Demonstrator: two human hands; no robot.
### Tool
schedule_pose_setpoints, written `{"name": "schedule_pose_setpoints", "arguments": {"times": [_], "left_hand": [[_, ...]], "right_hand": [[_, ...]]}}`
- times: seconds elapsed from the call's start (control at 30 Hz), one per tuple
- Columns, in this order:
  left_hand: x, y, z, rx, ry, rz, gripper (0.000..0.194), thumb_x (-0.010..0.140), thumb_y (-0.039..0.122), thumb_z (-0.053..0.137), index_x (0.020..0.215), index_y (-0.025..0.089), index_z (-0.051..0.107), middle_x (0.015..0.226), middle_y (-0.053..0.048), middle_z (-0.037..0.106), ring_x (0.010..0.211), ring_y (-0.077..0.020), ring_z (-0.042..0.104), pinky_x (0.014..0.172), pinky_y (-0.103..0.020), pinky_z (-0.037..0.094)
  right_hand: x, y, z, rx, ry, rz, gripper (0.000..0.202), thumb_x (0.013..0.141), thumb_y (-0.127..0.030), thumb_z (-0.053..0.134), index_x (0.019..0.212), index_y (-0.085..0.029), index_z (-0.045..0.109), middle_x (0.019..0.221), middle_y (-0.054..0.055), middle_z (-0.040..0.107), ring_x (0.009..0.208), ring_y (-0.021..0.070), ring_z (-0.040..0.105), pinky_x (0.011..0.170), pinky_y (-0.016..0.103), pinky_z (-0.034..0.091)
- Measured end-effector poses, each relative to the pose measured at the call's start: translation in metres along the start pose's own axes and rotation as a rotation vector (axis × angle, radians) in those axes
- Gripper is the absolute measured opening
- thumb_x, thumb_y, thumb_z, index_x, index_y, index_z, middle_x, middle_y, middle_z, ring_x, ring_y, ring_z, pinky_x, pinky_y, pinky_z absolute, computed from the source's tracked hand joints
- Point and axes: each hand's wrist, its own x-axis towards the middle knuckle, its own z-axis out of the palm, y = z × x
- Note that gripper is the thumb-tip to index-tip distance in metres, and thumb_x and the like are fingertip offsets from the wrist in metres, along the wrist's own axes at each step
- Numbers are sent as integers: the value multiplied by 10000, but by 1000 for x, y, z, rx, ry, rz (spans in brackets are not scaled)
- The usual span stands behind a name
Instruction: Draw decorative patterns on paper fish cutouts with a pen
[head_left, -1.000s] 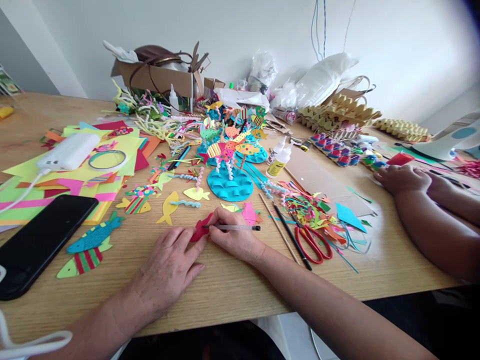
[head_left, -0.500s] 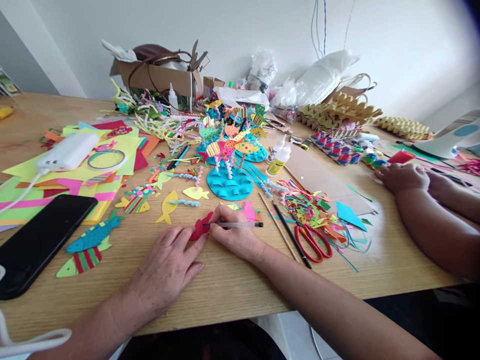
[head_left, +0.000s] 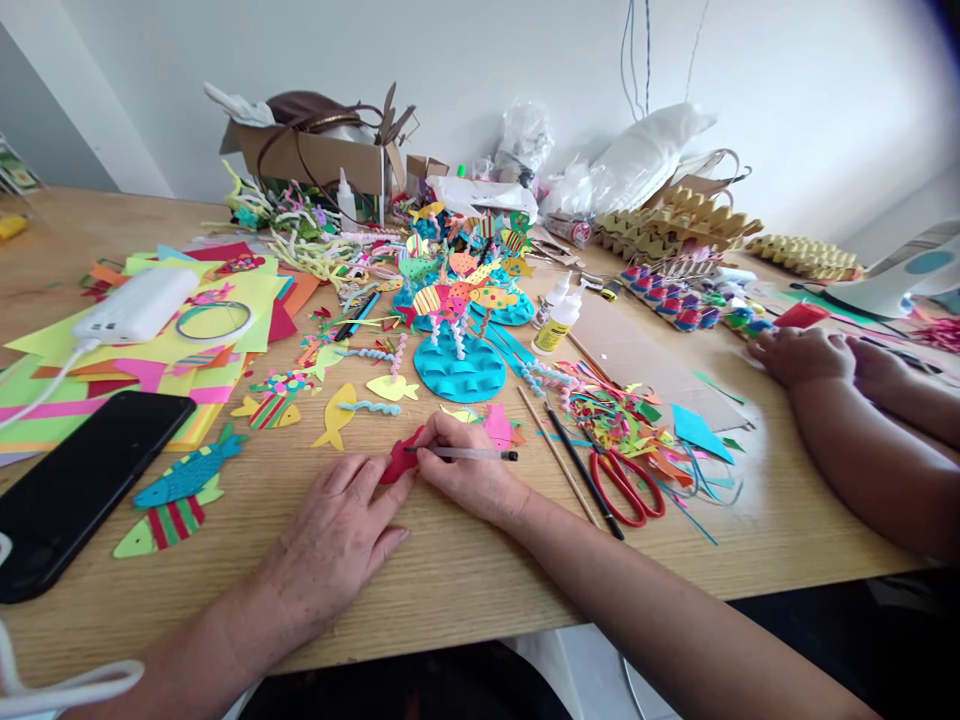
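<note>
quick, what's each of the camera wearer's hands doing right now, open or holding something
Left hand: open, fingers at the red cutout.
Right hand: closed, holding a pen, its tip at the cutout.

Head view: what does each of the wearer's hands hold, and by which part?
The right hand grips a translucent pen near its writing tip; the left hand touches a red cutout at its edge.

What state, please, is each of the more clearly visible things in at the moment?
Red paper piece: flat, partly covered
Pen: held, slanting low
Left hand: open, touching the red paper piece
Right hand: closed on the pen
Scissors: lying, unheld
Yellow-labelled bottle: upright
Phone: lying flat, dark
Cardboard box: open, filled
</note>
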Motion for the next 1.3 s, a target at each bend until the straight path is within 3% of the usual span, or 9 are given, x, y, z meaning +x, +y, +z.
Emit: {"name": "schedule_pose_setpoints", "arguments": {"times": [1.3], "left_hand": [[-1, 0, 0, 15, -19, -3, 425, 853, 271, 533, 1265, 171, 518, 1132, -129, 538, 1040, -292, 439, 901, -439, 431]], "right_hand": [[-1, -1, -2, 13, 8, 10, 96, 673, -100, 510, 628, -179, 481, 556, -55, 468, 499, 74, 398, 476, 191, 303]]}}
